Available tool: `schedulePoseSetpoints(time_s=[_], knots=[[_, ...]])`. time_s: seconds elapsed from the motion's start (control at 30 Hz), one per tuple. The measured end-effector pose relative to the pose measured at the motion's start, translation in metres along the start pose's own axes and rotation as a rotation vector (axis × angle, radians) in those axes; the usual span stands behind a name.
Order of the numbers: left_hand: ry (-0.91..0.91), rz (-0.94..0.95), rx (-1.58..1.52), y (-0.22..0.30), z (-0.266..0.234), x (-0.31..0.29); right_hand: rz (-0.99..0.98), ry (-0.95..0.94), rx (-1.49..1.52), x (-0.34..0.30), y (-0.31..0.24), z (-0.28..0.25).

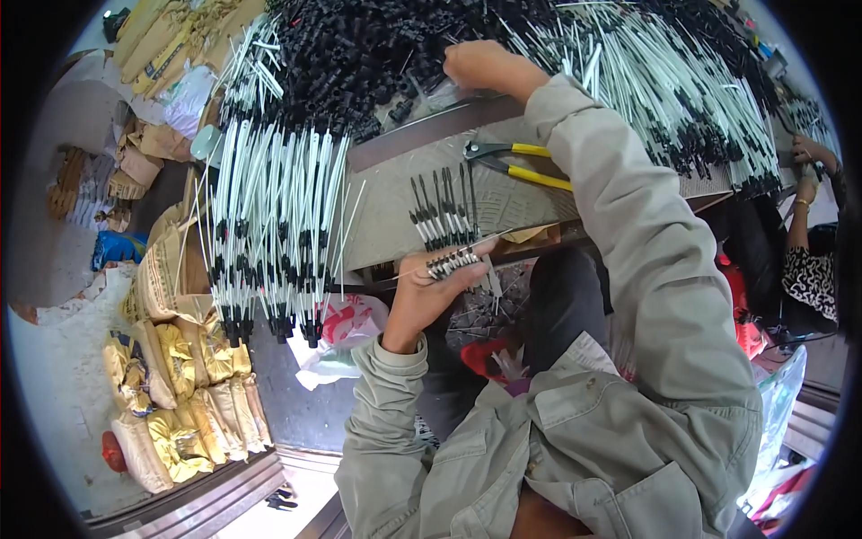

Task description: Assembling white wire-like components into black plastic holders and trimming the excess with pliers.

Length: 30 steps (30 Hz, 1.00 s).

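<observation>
My left hand (429, 286), near the front edge of the table, is closed round a bundle of slim white rods with black tips (442, 208). The tips fan out past my fingers, and the rods' cut ends show in a row by my thumb. Farther out, my right hand (485, 68) is at the near edge of a large heap of small black plastic parts (359, 63). Its fingers are curled together, and what they hold, if anything, is hidden. Between the two hands lie cutting pliers (516, 162) with yellow handles.
Stacks of white rods with black ends (269, 225) hang over the table edge at left. More rods (664, 99) are piled at right. A brown strip (431, 135) borders the heap. Yellow packages (180, 386) stand at lower left. Another person's hand (808, 153) works at far right.
</observation>
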<state>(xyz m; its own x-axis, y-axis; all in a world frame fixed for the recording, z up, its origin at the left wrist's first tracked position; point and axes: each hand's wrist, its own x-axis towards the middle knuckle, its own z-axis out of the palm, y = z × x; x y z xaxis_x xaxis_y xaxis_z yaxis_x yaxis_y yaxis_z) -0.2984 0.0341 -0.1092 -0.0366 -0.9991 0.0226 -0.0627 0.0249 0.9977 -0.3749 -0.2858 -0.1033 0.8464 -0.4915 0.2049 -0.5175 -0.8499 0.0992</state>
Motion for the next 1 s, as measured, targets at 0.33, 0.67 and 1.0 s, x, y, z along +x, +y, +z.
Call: schedulePoseSetpoints(time_s=[0.33, 0.67, 1.0], knots=[[0.023, 0.085, -0.062, -0.013, -0.004, 0.011, -0.164, 0.633, 0.548, -0.029, -0.031, -0.063], [0.026, 0.107, -0.138, -0.012, 0.003, 0.014, -0.164, 0.519, 0.623, -0.165, -0.112, -0.095], [0.02, 0.098, -0.106, -0.01, 0.002, 0.013, -0.094, 0.515, 0.644, -0.169, -0.112, -0.092]])
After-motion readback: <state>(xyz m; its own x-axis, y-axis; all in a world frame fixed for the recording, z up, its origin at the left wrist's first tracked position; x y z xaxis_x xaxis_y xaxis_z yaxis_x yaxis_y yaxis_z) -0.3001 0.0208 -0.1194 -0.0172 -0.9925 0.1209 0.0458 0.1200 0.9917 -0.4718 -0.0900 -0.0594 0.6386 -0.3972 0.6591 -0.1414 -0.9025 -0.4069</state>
